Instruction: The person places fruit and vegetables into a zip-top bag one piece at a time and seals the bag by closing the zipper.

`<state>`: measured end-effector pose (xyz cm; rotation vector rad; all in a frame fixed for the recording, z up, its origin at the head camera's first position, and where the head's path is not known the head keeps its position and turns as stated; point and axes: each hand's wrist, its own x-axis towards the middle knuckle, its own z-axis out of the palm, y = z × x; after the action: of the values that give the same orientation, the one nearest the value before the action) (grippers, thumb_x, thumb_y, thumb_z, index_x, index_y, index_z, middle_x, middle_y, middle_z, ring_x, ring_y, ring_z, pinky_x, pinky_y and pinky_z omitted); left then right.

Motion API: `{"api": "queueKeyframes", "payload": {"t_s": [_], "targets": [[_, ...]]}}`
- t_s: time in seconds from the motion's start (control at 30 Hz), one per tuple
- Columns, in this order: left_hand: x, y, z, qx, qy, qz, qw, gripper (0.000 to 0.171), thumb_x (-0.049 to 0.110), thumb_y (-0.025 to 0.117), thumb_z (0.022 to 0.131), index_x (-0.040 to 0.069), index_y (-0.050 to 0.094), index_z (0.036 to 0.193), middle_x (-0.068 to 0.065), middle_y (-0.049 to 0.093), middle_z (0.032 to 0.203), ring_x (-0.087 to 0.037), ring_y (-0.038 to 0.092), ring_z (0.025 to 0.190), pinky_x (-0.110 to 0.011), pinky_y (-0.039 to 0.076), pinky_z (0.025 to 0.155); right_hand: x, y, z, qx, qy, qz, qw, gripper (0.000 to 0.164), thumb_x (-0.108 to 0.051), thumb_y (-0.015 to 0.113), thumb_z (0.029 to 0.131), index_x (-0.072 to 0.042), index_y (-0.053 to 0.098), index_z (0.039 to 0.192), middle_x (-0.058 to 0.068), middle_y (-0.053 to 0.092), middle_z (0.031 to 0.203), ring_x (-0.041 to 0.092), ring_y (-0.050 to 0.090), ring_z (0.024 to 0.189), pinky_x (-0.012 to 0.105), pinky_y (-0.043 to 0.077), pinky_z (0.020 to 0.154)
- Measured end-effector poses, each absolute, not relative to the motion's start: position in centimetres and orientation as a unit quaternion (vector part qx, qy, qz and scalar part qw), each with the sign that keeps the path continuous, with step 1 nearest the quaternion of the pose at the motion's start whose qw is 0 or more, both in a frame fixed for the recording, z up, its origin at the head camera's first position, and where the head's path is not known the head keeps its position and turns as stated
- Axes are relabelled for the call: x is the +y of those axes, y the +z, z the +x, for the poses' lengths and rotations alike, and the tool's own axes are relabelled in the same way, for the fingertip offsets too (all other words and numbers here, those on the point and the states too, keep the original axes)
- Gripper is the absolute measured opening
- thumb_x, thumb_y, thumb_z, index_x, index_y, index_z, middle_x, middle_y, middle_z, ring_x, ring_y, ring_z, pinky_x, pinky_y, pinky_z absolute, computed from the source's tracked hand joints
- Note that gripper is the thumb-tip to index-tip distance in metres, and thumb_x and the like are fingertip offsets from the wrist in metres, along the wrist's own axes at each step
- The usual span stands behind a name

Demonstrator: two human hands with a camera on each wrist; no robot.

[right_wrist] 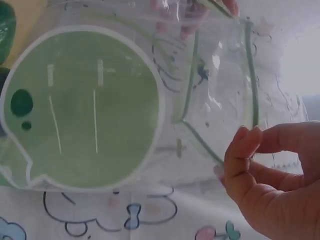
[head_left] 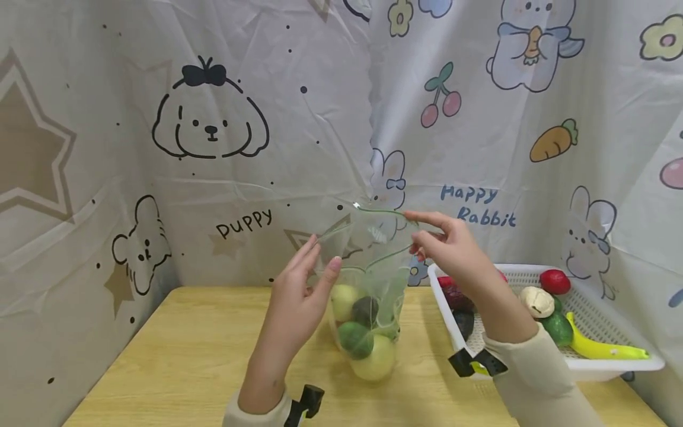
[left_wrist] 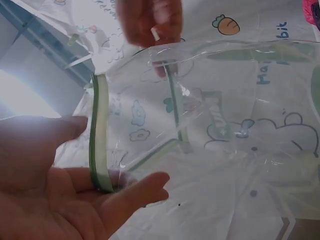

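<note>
Clear zip bag (head_left: 395, 290) upright mid-table, printed cloth (head_left: 299, 148) hung around.
Left to right: star and puppy prints; left hand (head_left: 296, 302), fingers extended, thumb apart, touching bag's left rim; bag with round produce (head_left: 356, 340) on wood-grain table (head_left: 192, 344); right hand (head_left: 453, 246) pinching green-edged rim; rabbit prints behind; white basket (head_left: 587, 369) at table's right, banana (head_left: 605, 349) inside.

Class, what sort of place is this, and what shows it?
Probably an indoor, curtained-off practice corner: cartoon-printed curtains hang around a wood-look table, which bears a white basket.
</note>
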<state>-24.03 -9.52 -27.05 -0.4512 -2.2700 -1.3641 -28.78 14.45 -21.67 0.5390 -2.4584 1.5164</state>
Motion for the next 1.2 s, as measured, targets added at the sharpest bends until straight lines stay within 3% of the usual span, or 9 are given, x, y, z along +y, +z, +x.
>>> {"api": "queueKeyframes", "payload": {"t_s": [0.1, 0.23, 0.37, 0.47, 0.57, 0.67, 0.8, 1.03, 1.2], "targets": [[-9.4, -27.1, -24.1, -0.829, -0.486, -0.176, 0.212, 0.079, 0.058, 0.053, 0.085, 0.003, 0.04, 0.14, -0.002, 0.028, 0.154, -0.024, 0.039, 0.131, -0.034, 0.057, 0.085, 16.6, -22.8, -28.2, -0.837, 0.508, 0.163, 0.121, 0.038, -0.029, 0.048, 0.097, -0.018, 0.052, 0.133, 0.016, 0.062, 0.092, 0.022, 0.06, 0.07, 0.02, 0.049, 0.052], [-9.2, -27.0, -24.1, -0.828, -0.484, -0.197, 0.201, 0.09, 0.057, 0.066, 0.074, 0.006, 0.038, 0.141, -0.002, 0.027, 0.155, -0.024, 0.041, 0.129, -0.03, 0.057, 0.083, 19.1, -24.5, -28.0, -0.85, 0.485, 0.133, 0.153, 0.041, -0.038, 0.045, 0.097, -0.019, 0.052, 0.132, 0.015, 0.061, 0.1, 0.024, 0.061, 0.074, 0.021, 0.052, 0.054], [-9.2, -26.9, -24.2, -0.827, -0.477, -0.206, 0.216, 0.093, 0.055, 0.069, 0.07, 0.004, 0.038, 0.141, -0.001, 0.028, 0.155, -0.025, 0.042, 0.129, -0.03, 0.058, 0.082, 21.1, -27.7, -29.7, -0.891, 0.387, 0.123, 0.205, 0.036, -0.028, 0.05, 0.095, -0.011, 0.055, 0.127, 0.021, 0.057, 0.114, 0.031, 0.061, 0.089, 0.04, 0.057, 0.069], [-9.1, -26.9, -24.2, -0.824, -0.475, -0.207, 0.231, 0.089, 0.052, 0.07, 0.071, 0.002, 0.04, 0.14, -0.001, 0.029, 0.154, -0.025, 0.042, 0.129, -0.03, 0.059, 0.08, 22.3, -31.3, -31.5, -0.918, 0.291, 0.131, 0.236, 0.038, -0.015, 0.059, 0.086, -0.001, 0.057, 0.121, 0.029, 0.052, 0.118, 0.041, 0.055, 0.1, 0.059, 0.052, 0.08], [-9.0, -27.1, -24.3, -0.819, -0.482, -0.203, 0.235, 0.086, 0.049, 0.071, 0.073, 0.002, 0.041, 0.139, 0.0, 0.031, 0.153, -0.023, 0.041, 0.13, -0.028, 0.059, 0.08, 23.5, -34.8, -32.8, -0.934, 0.234, 0.134, 0.234, 0.048, -0.01, 0.067, 0.076, 0.004, 0.054, 0.121, 0.036, 0.047, 0.119, 0.052, 0.05, 0.101, 0.069, 0.045, 0.085], [-8.9, -27.5, -24.3, -0.814, -0.493, -0.198, 0.237, 0.084, 0.049, 0.071, 0.073, 0.003, 0.043, 0.138, 0.001, 0.033, 0.152, -0.021, 0.04, 0.13, -0.027, 0.059, 0.079, 24.3, -37.5, -33.7, -0.948, 0.203, 0.121, 0.214, 0.06, -0.011, 0.073, 0.071, 0.002, 0.051, 0.126, 0.039, 0.04, 0.127, 0.061, 0.044, 0.104, 0.075, 0.042, 0.086], [-8.6, -28.1, -24.3, -0.808, -0.507, -0.191, 0.233, 0.081, 0.048, 0.07, 0.074, 0.004, 0.044, 0.138, 0.002, 0.035, 0.151, -0.02, 0.04, 0.13, -0.027, 0.058, 0.08, 24.8, -39.6, -34.3, -0.96, 0.179, 0.11, 0.185, 0.067, -0.011, 0.076, 0.069, -0.002, 0.048, 0.13, 0.039, 0.035, 0.133, 0.063, 0.038, 0.111, 0.078, 0.039, 0.087], [-8.1, -28.3, -24.7, -0.798, -0.508, -0.201, 0.253, 0.078, 0.046, 0.071, 0.075, 0.004, 0.046, 0.136, 0.0, 0.037, 0.15, -0.022, 0.044, 0.128, -0.026, 0.059, 0.079, 25.0, -40.1, -35.0, -0.946, 0.212, 0.105, 0.221, 0.05, -0.01, 0.075, 0.071, -0.002, 0.05, 0.114, 0.037, 0.042, 0.123, 0.058, 0.049, 0.099, 0.073, 0.046, 0.084], [-8.0, -28.0, -24.8, -0.802, -0.508, -0.193, 0.246, 0.079, 0.048, 0.07, 0.075, 0.003, 0.046, 0.136, 0.0, 0.037, 0.15, -0.02, 0.043, 0.128, -0.025, 0.058, 0.078, 25.1, -39.9, -35.2, -0.955, 0.221, 0.071, 0.186, 0.047, -0.014, 0.073, 0.074, -0.004, 0.046, 0.111, 0.036, 0.042, 0.113, 0.055, 0.052, 0.091, 0.069, 0.051, 0.077]]}}
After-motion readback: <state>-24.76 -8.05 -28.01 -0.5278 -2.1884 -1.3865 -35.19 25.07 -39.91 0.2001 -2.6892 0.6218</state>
